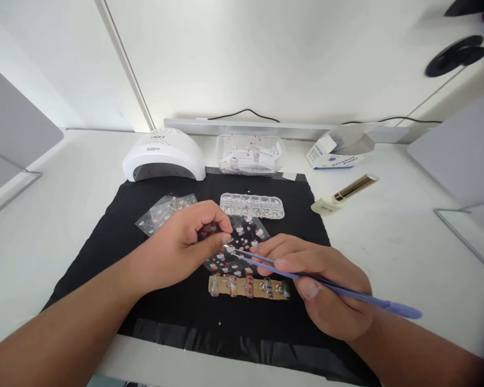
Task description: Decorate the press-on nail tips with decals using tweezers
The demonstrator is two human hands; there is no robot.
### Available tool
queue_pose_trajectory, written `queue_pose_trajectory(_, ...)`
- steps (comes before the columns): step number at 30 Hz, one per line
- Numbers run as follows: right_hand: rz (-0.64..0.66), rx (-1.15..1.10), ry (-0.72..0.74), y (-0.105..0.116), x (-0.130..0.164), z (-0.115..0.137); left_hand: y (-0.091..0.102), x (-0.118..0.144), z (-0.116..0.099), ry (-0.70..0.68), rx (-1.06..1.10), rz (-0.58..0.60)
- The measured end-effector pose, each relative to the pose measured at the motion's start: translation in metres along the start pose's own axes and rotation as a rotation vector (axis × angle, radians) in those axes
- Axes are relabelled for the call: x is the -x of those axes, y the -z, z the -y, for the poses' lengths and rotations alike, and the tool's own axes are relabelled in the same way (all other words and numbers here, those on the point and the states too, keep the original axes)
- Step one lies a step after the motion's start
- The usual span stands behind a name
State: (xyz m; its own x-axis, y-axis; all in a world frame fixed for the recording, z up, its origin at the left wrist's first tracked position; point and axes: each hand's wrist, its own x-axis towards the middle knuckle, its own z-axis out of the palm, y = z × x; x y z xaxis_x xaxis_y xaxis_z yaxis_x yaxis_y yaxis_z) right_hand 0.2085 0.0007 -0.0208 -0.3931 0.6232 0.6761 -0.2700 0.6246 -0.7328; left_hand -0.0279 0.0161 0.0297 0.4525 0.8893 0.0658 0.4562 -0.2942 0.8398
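On the white table (387, 236) a black cloth (116, 236) makes small bright pieces easy to see, with the nail lamp (163, 155) at its far edge. Left hand (185, 244) pinches the sticker sheet (242, 242) just above the cloth, steadying it — right hand (326, 293) grips blue tweezers (326, 287), long axis running right to left, tips at the sheet, near the strip of false nails (248, 286).

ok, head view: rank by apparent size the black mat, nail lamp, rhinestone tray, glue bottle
1. black mat, by far the largest.
2. nail lamp.
3. rhinestone tray and glue bottle: look close in length, the tray a bit wider; too close to rank, and all sit at similar distance from the camera.
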Motion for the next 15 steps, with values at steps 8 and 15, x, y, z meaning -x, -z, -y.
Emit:
queue_pose_trajectory(8,-0.140,-0.017,-0.060,0.005,0.004,-0.010,0.005,-0.007,0.012,-0.038,0.176,-0.164)
queue_pose_trajectory(15,-0.240,0.024,-0.120,0.012,0.000,-0.017,0.009,-0.011,0.019,0.088,0.386,-0.275)
